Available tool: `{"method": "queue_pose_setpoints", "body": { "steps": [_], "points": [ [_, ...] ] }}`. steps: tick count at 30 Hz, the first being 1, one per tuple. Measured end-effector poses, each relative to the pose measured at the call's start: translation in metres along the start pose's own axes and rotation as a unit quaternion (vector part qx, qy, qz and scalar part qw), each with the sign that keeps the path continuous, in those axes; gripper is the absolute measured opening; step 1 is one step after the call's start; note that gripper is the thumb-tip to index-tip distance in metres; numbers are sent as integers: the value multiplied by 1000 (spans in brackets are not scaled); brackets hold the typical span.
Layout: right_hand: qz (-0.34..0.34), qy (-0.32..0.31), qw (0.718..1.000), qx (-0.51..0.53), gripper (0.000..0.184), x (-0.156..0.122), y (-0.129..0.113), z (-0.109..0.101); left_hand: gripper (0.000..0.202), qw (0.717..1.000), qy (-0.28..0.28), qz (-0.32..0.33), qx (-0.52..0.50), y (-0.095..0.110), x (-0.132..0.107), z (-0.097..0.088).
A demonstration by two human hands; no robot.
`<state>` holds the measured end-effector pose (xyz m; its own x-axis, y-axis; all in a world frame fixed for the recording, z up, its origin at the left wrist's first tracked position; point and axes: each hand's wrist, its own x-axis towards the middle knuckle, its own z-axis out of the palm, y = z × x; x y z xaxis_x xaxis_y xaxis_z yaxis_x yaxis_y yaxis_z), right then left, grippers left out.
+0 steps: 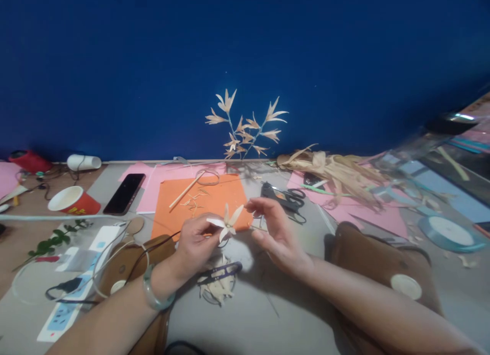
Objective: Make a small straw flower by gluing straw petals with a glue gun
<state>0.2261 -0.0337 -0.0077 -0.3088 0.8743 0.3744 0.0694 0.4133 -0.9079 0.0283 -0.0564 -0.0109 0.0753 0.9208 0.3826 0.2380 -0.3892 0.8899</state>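
Note:
My left hand (195, 244) pinches a pale, dry flower (228, 223) with several pointed petals, which looks made of corn husk. Just right of it is my right hand (282, 238), its thumb and fingers spread apart around open space. A thin line shows near that thumb; I cannot make out what it is. Below the flower, dark-handled scissors (220, 273) lie on a small heap of cream husk pieces (219, 292). Behind the hands, an orange sheet (163, 212) carries thin scraps and a pale stick (186, 190).
A branch of similar flowers (245, 133) stands against the blue wall. Dry husks (331, 171) and a black glue gun (276, 194) lie at the back right. Teal ribbon (450, 232) is farther right. Leftward are a phone (125, 193), a red paper cup (82, 203) and a power strip (61, 314).

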Motion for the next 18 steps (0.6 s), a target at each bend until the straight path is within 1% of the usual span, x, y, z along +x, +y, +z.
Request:
{"method": "queue_pose_setpoints", "body": {
  "steps": [7, 12, 18],
  "points": [
    [-30, -20, 999, -27, 36, 1, -1, -1, 5, 997, -6, 72, 9, 3, 0, -2],
    [-50, -25, 998, -25, 28, 2, -3, 0, 6, 996, -28, 81, 5, 5, 1, -3],
    [-59, -29, 997, -27, 27, 4, -4, 1, 7, 995, -23, 88, 29, 2, -1, -3]
  ]
}}
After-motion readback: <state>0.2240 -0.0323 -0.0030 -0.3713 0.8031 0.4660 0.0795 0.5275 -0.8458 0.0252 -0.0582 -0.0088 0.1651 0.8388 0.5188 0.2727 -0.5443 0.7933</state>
